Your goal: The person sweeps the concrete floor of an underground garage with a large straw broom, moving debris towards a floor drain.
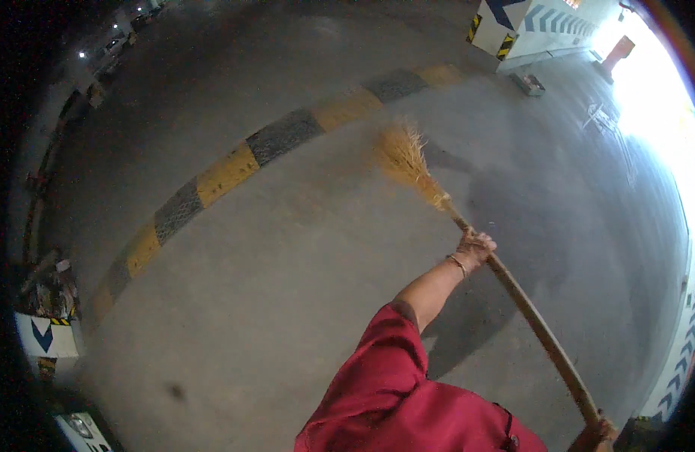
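Observation:
A long-handled straw broom [540, 328] slants across the right half of the head view. Its bristle head [404, 154] points up and away, over the grey floor; whether the bristles touch the floor I cannot tell. My left hand [477, 247] is wrapped round the wooden handle a little below the bristles, with a bracelet on the wrist and a red sleeve on the arm. Close to the lower right edge, my right hand [605, 433] grips the handle near its other end, partly cut off by the frame.
A yellow and black speed bump [287, 135] curves across the concrete floor [287, 301] beyond the broom. At the far right stands a white wall [558, 30] with dark chevrons, near a small box-like object [528, 84]. A vehicle's headlight [81, 426] shows at the lower left.

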The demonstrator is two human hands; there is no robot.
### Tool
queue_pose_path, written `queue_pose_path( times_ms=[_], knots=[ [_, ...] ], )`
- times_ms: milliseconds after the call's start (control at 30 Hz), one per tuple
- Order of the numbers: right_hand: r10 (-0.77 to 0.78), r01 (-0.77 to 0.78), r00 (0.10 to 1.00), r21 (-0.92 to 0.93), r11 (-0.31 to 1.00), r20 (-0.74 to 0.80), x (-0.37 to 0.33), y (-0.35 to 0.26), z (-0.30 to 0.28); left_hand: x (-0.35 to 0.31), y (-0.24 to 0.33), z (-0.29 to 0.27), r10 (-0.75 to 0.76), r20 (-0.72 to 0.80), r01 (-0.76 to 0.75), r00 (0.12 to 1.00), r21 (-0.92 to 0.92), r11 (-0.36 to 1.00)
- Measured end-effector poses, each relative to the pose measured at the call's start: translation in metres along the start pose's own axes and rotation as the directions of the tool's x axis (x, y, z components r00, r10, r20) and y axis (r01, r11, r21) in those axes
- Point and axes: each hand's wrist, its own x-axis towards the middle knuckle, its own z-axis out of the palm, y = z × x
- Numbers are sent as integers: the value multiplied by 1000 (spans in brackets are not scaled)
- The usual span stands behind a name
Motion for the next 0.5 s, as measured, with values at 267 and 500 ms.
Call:
queue_pose_path(
  times_ms=[267, 500],
  knots=[
    [-45, 100, 982, 307, 946, -181, 28, -11, -105, -43, 98, -82, 77, -194, -106, 978, -144, 984],
    [116, -356, 917, 649, 672, 382, 53, 52, -2, -191, 59, -82, -221, 386, 167, 896, 169, 971]
  ],
)
